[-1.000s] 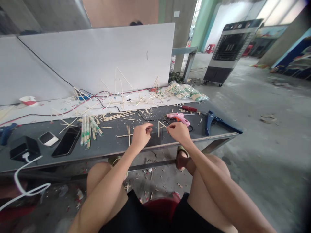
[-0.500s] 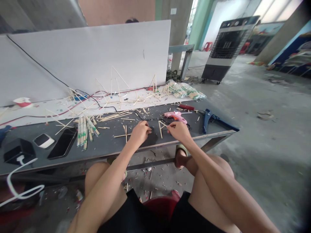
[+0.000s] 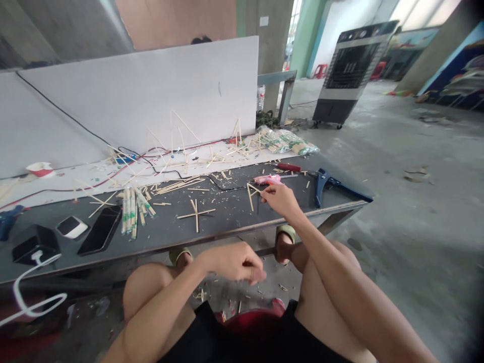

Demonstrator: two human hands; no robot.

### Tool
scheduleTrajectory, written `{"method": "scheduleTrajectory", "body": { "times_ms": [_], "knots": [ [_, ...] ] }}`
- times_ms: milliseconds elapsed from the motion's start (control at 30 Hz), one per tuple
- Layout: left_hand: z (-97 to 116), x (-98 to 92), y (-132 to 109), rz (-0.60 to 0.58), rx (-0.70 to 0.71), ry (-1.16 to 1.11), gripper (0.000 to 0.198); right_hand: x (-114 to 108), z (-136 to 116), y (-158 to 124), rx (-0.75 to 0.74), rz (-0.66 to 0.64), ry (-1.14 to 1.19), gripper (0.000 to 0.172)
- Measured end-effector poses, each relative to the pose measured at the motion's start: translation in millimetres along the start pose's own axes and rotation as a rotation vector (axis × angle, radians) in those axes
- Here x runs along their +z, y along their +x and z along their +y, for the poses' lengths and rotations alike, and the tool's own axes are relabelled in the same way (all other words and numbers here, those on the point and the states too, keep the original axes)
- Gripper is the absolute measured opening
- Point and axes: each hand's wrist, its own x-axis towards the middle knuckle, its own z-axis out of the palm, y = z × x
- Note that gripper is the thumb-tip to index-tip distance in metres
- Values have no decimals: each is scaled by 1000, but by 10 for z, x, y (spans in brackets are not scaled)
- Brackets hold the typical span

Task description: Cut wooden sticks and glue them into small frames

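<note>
My right hand (image 3: 280, 199) is closed in a pinch on a small wooden stick frame (image 3: 251, 197), shaped like a letter A, at the table's front right. Just behind that hand lies a pink hot glue gun (image 3: 266, 179), partly covered by it. My left hand (image 3: 238, 263) hangs above my lap, in front of the table edge, with its fingers curled in. Whether anything is inside those fingers is hidden. Left of the frame, crossed wooden sticks (image 3: 196, 214) lie on the dark tabletop (image 3: 227, 222).
A blue cutter tool (image 3: 321, 189) and a red-handled tool (image 3: 289, 167) lie at right. Plastic-wrapped stick bundles (image 3: 129, 212), a phone (image 3: 100, 229) and a black box (image 3: 36, 243) with a white cable are at left. Loose sticks (image 3: 177, 184) and a black wire run behind.
My left hand has pulled back from the table, down over my lap. My right hand stays by the stick frame, still pinching it. The view has shifted slightly.
</note>
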Motion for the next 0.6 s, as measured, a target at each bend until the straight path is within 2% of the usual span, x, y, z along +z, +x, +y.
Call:
{"method": "scheduleTrajectory", "body": {
  "times_ms": [33,67,100,200,233,300,367,433,500,600],
  "knots": [
    [-8,-22,-23,-68,2,-45,34,1,-1,3,-4,-2,10,21],
    [-40,-65,-43,-34,-13,-50,34,4,-4,5,-14,-5,20,21],
    [-96,-127,-58,103,-41,-16,29,12,-8,7,-26,-7,30,21],
    [-347,-372,-61,737,-203,284,16,52,-31,14,-49,-21,56,21],
    [-437,-452,-46,862,-283,392,17,69,-39,18,-46,-30,63,20],
    [-594,-581,4,901,-363,509,25,106,-51,25,-32,-45,74,19],
    [-700,-654,73,877,-348,541,33,138,-53,33,-29,-53,85,18],
    [-761,-678,143,867,-313,545,24,157,-44,41,-31,-51,98,17],
    [-796,-667,200,864,-276,564,7,164,-28,48,-38,-49,108,17],
    [-826,-626,259,854,-253,686,15,154,-10,51,-46,-41,100,18]
  ]
}}
